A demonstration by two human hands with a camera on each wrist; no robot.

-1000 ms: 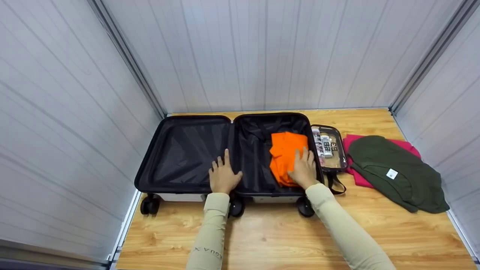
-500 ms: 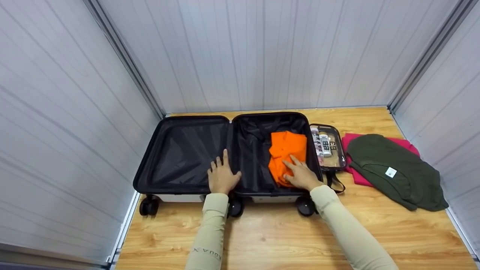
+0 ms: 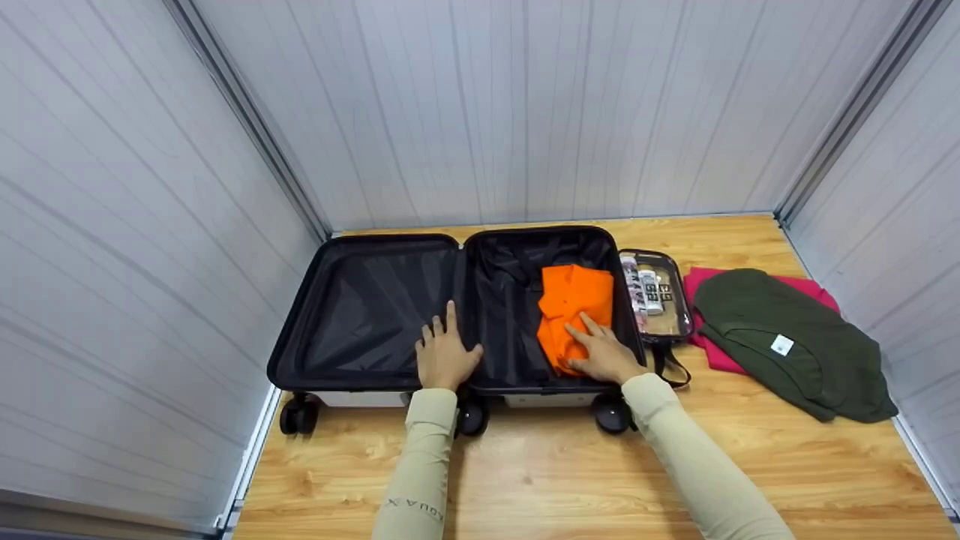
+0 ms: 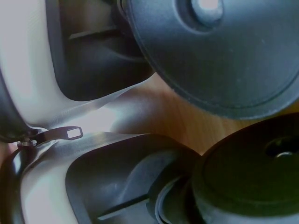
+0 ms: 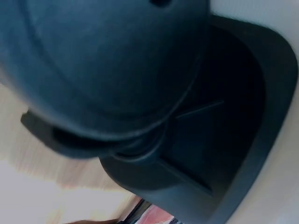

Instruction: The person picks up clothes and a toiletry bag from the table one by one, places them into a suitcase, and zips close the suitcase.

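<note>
An open suitcase (image 3: 360, 300) with a black lining lies flat on the floor, its two halves side by side. In its right half is a folded orange garment (image 3: 574, 289), close to the right wall. My right hand (image 3: 604, 358) rests on the garment's near part, fingers spread and fairly straight. Over the near edge by the middle hinge, my left hand (image 3: 448, 358) lies with fingers extended, holding nothing. Neither hand shows in the wrist views; the left one shows suitcase wheels (image 4: 224, 56) and a zipper pull (image 4: 60, 134), the right one a single wheel (image 5: 103, 60).
Against the suitcase's right side lies a clear toiletry bag (image 3: 667, 322) with bottles inside and a black strap. Further right, a dark green shirt (image 3: 795, 337) lies over a pink-red cloth (image 3: 724, 360). Panel walls (image 3: 480, 112) close in the wooden floor (image 3: 540, 480).
My right hand has drawn back toward the near edge of the orange garment, mostly in the first half second. My left hand has stayed in place.
</note>
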